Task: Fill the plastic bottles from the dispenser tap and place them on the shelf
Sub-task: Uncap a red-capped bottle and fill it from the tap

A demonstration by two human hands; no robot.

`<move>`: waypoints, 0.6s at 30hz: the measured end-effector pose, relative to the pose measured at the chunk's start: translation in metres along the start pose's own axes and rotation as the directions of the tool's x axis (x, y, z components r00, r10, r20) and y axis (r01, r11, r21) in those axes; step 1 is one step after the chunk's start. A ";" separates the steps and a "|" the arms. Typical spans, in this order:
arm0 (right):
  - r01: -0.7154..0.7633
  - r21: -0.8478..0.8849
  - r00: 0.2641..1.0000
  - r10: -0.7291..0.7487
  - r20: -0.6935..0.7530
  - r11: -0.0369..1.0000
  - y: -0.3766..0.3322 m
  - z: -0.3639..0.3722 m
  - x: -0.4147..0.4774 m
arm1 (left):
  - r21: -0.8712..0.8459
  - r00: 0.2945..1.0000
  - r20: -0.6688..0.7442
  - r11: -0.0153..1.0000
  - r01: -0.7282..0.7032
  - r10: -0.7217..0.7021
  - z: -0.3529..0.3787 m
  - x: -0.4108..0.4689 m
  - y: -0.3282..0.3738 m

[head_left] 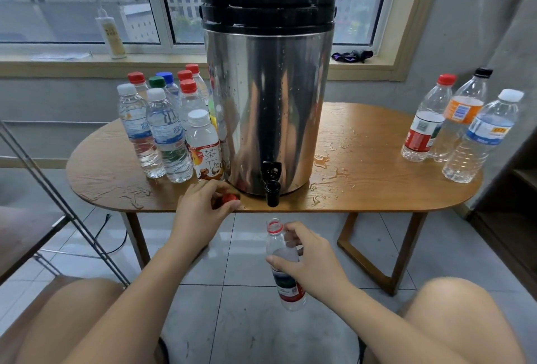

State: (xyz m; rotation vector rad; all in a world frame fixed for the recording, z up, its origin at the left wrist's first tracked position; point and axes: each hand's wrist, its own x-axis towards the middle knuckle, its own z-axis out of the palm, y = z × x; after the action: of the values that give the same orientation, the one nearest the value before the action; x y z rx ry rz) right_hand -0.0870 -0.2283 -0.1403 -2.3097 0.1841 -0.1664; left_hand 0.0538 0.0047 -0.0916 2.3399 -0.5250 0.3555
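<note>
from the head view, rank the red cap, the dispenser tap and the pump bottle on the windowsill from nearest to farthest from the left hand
1. red cap: gripped by the left hand at the table's front edge.
2. dispenser tap: just right of that hand.
3. pump bottle: far back on the windowsill, to the left.

Left hand (200, 207) apparently pinches the red cap (229, 197); right hand (315, 263) grips the bottle (288, 294).

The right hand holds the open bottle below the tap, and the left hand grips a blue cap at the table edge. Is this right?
No. In the head view the cap in the left hand is red, not blue; the rest is right.
</note>
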 end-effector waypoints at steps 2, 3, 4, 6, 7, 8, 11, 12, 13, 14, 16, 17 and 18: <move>-0.007 0.017 1.000 0.007 -0.004 1.000 0.000 0.000 0.000 | -0.084 1.000 -0.028 0.996 -0.002 -0.001 -0.004 -0.001 0.010; -0.011 0.031 1.000 0.011 -0.007 0.999 -0.001 0.000 0.001 | -0.134 0.999 -0.037 0.991 -0.010 0.005 -0.006 -0.001 0.017; -0.016 0.043 1.000 0.016 -0.009 0.999 -0.002 0.000 0.002 | -0.188 0.999 -0.040 0.982 -0.020 0.013 -0.008 -0.002 0.024; -0.030 0.054 0.999 0.031 -0.009 0.998 -0.006 0.000 0.003 | -0.312 0.999 -0.028 0.950 -0.025 0.017 -0.013 -0.006 0.043; -0.039 0.059 0.999 0.039 -0.008 0.997 -0.008 0.000 0.004 | -0.367 1.000 -0.014 0.930 -0.022 0.018 -0.015 -0.007 0.052; -0.046 0.066 0.999 0.046 -0.008 0.997 -0.009 0.000 0.005 | -0.402 1.000 -0.004 0.915 -0.023 0.024 -0.016 -0.008 0.060; -0.050 0.086 0.999 0.051 -0.012 0.995 -0.011 0.001 0.007 | -0.486 1.000 0.015 0.874 -0.008 0.017 -0.015 -0.007 0.076; -0.046 0.090 0.999 0.048 -0.017 0.995 -0.010 0.002 0.007 | -0.518 1.000 0.026 0.856 0.007 0.008 -0.014 -0.006 0.081; -0.042 0.092 0.999 0.045 -0.023 0.995 -0.010 0.003 0.008 | -0.544 0.999 0.034 0.839 0.021 -0.004 -0.014 -0.004 0.084; -0.040 0.096 0.999 0.043 -0.028 0.995 -0.010 0.003 0.008 | -0.562 0.999 0.039 0.827 0.030 -0.010 -0.013 -0.002 0.087; -0.043 0.106 0.998 0.047 -0.031 0.993 -0.010 0.004 0.010 | -0.587 0.999 0.038 0.809 0.032 -0.013 -0.011 0.001 0.091; -0.046 0.111 0.998 0.050 -0.030 0.993 -0.010 0.005 0.011 | -0.597 0.999 0.032 0.802 0.034 -0.018 -0.011 0.002 0.093; -0.048 0.117 0.998 0.052 -0.030 0.992 -0.010 0.005 0.012 | -0.608 0.999 0.029 0.793 0.039 -0.027 -0.011 0.002 0.094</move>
State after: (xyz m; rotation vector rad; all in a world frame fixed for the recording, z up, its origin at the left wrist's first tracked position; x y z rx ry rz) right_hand -0.0737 -0.2202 -0.1354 -2.1859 0.2430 -0.1854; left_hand 0.0115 -0.0513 -0.0288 1.7172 -0.5138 0.1160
